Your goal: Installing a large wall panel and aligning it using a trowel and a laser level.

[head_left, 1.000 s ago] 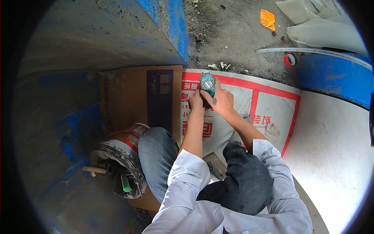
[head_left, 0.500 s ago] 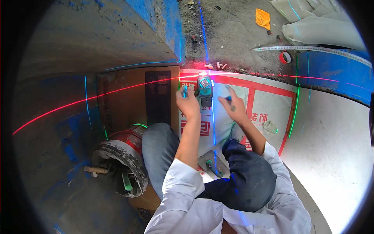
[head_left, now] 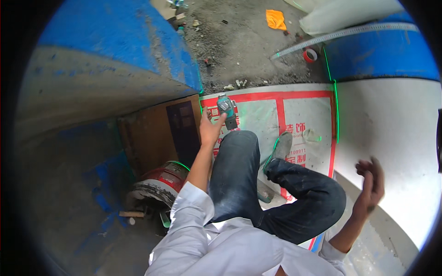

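Observation:
A teal and black laser level [head_left: 226, 108] stands on a white board with red printing [head_left: 258, 110]. My left hand [head_left: 209, 131] is at its lower left with fingers apart; I cannot tell whether the thumb tip touches it. My right hand [head_left: 370, 184] is raised at the right, away from the level, fingers loosely bent and empty. My jeans-clad legs are bent below the level, with my shoe [head_left: 283, 147] on the board. At lower left a mortar-crusted bucket [head_left: 156, 181] holds something green, beside a wooden handle [head_left: 131, 214]. A trowel [head_left: 266, 193] is partly hidden by my legs.
A cardboard sheet [head_left: 147, 138] lies left of the board, by a blue-patched wall [head_left: 115, 60]. Beyond are an orange cloth [head_left: 275, 19], a long measuring strip [head_left: 345, 33], a red tape roll [head_left: 311, 54] and pale sacks [head_left: 345, 14]. A white slab [head_left: 391, 124] is on the right.
My right hand has left the level and swung down-right; my left has stayed near it. My knee has risen and the view shifted. Red and blue laser lines appeared, then vanished; green ones still show.

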Demonstrator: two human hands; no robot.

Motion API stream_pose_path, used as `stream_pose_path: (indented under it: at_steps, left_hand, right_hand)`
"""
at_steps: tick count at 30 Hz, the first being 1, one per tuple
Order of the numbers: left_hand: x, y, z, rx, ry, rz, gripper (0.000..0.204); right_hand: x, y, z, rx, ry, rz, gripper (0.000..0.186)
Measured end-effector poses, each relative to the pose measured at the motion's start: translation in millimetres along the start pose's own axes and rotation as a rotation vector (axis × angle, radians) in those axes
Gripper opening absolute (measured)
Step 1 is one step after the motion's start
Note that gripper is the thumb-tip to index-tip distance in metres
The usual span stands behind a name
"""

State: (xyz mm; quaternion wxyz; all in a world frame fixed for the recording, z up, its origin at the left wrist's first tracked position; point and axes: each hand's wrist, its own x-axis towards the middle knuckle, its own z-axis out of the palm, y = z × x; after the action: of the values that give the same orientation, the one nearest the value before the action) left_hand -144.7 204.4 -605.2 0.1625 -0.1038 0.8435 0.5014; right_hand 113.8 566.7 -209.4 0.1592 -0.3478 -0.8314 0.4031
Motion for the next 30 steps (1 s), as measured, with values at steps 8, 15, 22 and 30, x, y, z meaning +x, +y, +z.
stream_pose_path:
  at_steps: [8,15,22,30]
  left_hand:
    - [-11.5,-8.0,51.7,0.023,-0.043,-0.039,0.143]
    - [-25.1,-20.7,45.7,-0.144,0.009,-0.113,0.138]
    - [-24.7,-54.1,38.5,-0.304,0.085,-0.194,0.126]
    - [-35.5,-50.0,46.3,-0.404,0.181,-0.120,0.120]
  right_hand:
    - [-57.6,-57.0,81.2,-0.120,-0.519,-0.124,0.053]
    - [-64.0,-59.4,88.4,-0.162,-0.515,-0.012,0.054]
    - [-50.7,-33.9,94.0,-0.213,-0.471,0.129,0.061]
    - [-29.6,-28.0,116.6,-0.359,-0.559,0.198,0.055]
